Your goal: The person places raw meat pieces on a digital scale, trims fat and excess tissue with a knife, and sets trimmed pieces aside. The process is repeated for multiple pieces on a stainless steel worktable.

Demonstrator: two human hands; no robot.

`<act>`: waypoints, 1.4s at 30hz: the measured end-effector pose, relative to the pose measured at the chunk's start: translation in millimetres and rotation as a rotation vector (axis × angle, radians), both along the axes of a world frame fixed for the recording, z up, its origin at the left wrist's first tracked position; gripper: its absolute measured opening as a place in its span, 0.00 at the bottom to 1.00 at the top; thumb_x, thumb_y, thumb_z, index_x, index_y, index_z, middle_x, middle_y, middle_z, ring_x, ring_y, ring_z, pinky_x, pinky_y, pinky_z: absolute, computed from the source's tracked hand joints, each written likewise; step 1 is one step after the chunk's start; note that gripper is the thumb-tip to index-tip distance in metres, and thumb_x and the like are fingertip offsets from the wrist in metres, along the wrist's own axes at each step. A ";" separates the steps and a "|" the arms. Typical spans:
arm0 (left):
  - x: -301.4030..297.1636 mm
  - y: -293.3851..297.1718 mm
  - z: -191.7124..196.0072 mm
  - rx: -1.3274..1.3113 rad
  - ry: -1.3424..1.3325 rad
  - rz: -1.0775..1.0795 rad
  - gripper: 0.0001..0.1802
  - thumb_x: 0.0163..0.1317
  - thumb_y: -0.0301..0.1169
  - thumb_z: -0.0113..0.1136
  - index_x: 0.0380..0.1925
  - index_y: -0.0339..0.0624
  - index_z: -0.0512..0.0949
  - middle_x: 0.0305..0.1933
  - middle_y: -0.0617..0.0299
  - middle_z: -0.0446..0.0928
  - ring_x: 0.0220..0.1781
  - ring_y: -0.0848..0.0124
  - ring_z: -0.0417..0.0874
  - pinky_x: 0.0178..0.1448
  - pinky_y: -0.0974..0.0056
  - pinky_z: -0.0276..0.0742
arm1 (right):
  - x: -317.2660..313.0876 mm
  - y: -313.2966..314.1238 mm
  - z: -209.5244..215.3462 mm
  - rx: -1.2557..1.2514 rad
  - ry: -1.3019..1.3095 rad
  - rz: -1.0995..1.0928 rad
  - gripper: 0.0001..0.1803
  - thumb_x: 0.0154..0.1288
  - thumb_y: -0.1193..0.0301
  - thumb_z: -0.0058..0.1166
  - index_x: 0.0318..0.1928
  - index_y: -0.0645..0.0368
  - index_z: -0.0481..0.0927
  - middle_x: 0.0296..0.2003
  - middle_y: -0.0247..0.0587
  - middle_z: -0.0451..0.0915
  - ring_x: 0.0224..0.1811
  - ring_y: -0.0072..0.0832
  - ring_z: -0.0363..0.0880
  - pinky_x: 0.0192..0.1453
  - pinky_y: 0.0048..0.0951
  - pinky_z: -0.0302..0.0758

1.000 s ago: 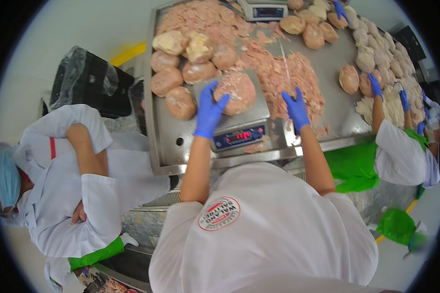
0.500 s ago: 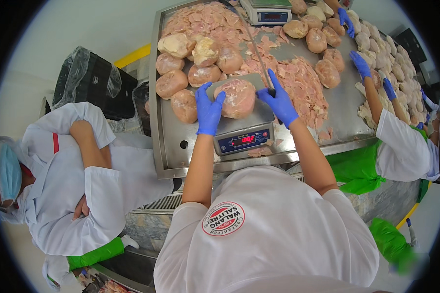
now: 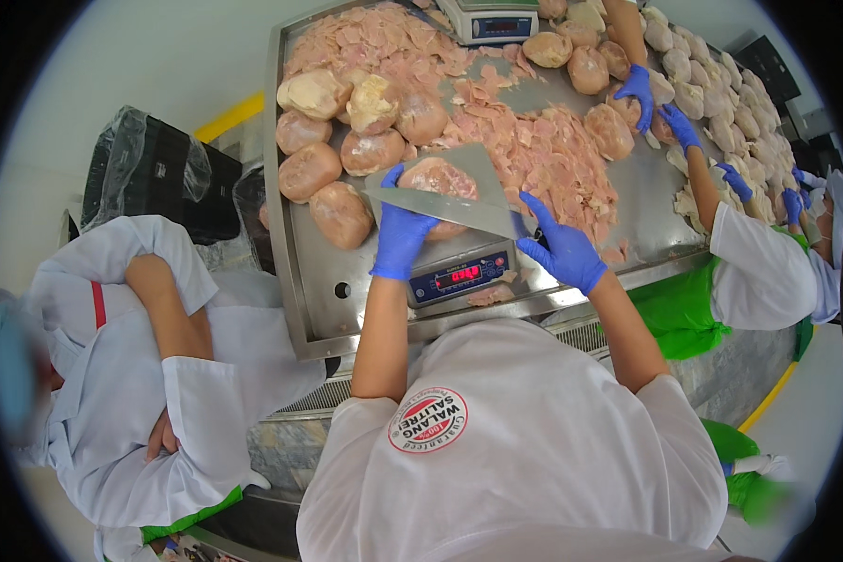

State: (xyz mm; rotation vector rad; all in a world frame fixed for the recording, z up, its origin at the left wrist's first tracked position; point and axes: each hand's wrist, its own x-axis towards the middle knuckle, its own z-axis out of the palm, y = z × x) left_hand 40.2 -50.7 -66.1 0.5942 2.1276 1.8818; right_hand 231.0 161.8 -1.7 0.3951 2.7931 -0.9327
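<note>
Both blue-gloved hands are gripping a tilted steel tray [image 3: 450, 192], the left hand [image 3: 401, 234] clasping its left edge and the right hand [image 3: 564, 251] its right corner, a bagged meat portion [image 3: 437, 178] lying on it, above the scale [image 3: 461, 274] at the worktop's [image 3: 314, 281] near edge.

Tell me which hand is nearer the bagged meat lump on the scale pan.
Left. The left hand grips the metal pan right beside the lump, touching it. The right hand holds the pan's far corner, apart from the lump.
</note>
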 end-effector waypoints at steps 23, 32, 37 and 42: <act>-35.1 -0.1 16.6 -0.010 -0.057 -0.524 0.51 0.44 0.34 0.80 0.68 0.40 0.62 0.64 0.52 0.70 0.66 0.64 0.72 0.70 0.59 0.69 | -93.0 1.4 -9.4 0.076 0.101 0.170 0.40 0.71 0.43 0.46 0.78 0.36 0.50 0.41 0.52 0.85 0.41 0.52 0.84 0.48 0.45 0.79; -21.4 -2.9 15.9 -0.058 -0.197 -0.172 0.48 0.46 0.32 0.78 0.68 0.37 0.63 0.65 0.51 0.70 0.67 0.60 0.72 0.70 0.58 0.70 | -69.1 47.1 -102.5 -0.276 0.374 -0.006 0.39 0.72 0.41 0.43 0.77 0.39 0.53 0.49 0.60 0.82 0.52 0.52 0.82 0.59 0.43 0.76; -17.1 0.0 24.9 -0.096 -0.011 -0.121 0.39 0.51 0.29 0.75 0.64 0.38 0.69 0.62 0.53 0.73 0.64 0.63 0.75 0.68 0.59 0.71 | -36.7 27.4 -76.4 -0.292 0.213 -0.036 0.41 0.71 0.43 0.46 0.77 0.40 0.51 0.39 0.61 0.83 0.43 0.53 0.84 0.51 0.45 0.77; -14.0 13.0 21.1 -0.108 0.054 -0.110 0.37 0.51 0.27 0.76 0.62 0.40 0.72 0.61 0.56 0.74 0.62 0.65 0.76 0.67 0.61 0.72 | -29.6 31.8 -78.4 -0.221 0.181 -0.009 0.41 0.70 0.43 0.47 0.77 0.41 0.52 0.35 0.58 0.83 0.39 0.53 0.83 0.47 0.46 0.77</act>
